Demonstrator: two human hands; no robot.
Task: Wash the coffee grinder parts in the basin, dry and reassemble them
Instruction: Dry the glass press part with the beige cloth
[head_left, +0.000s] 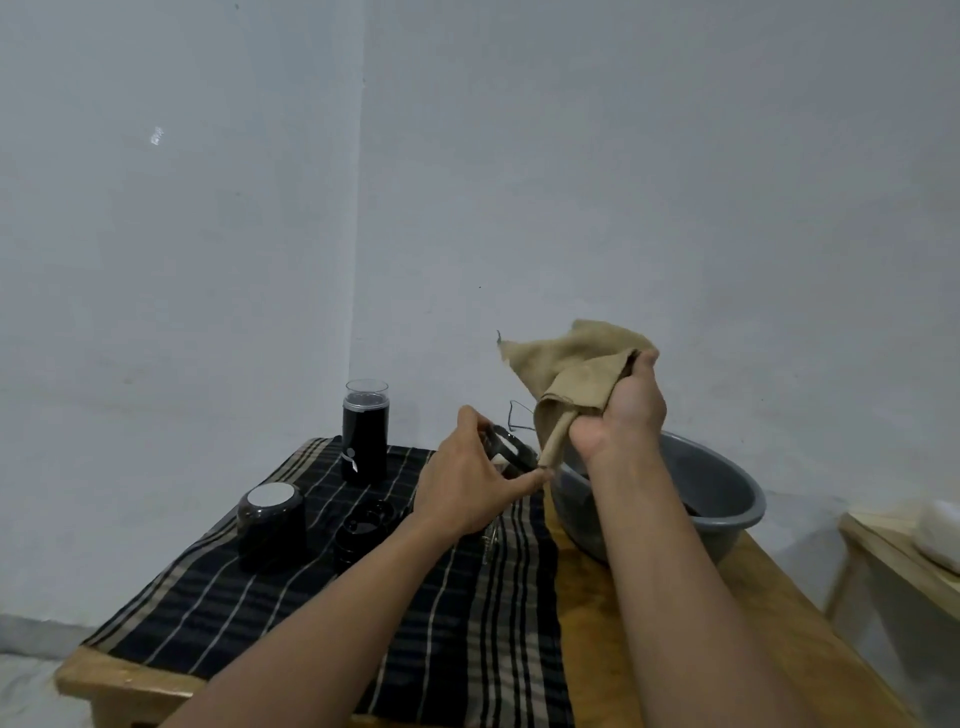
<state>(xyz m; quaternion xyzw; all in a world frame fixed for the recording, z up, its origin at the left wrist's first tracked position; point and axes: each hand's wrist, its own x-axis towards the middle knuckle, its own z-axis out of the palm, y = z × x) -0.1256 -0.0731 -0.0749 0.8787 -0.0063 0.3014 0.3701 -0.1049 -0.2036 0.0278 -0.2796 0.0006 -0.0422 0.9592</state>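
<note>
Drying step, seen from my own head looking down. My left grip (467, 483) pinches a dark ring-shaped grinder part (511, 449) between thumb and fingertips, just left of the grey plastic basin (759, 506) and level with its rim. My right grip (623, 415) is curled tight round a bunched tan cloth (576, 364), raised above the basin's near-left edge, and the cloth's lower tip hangs down almost onto the ring.

Next, I judge, the cloth has to go round and through the ring while the left fingers turn it, and the pinch must stay firm because the part may be wet.

Further left of the basin, on a black striped cloth (441, 623), stand the black grinder body (365, 436) with its clear top, a domed black part (271, 525) and stacked black rings (366, 527). The wooden worktop (623, 649) carries both cloth and basin. Bare grey walls meet in a corner behind. Right of the basin, well apart, is the edge of a second wooden table (883, 540).
</note>
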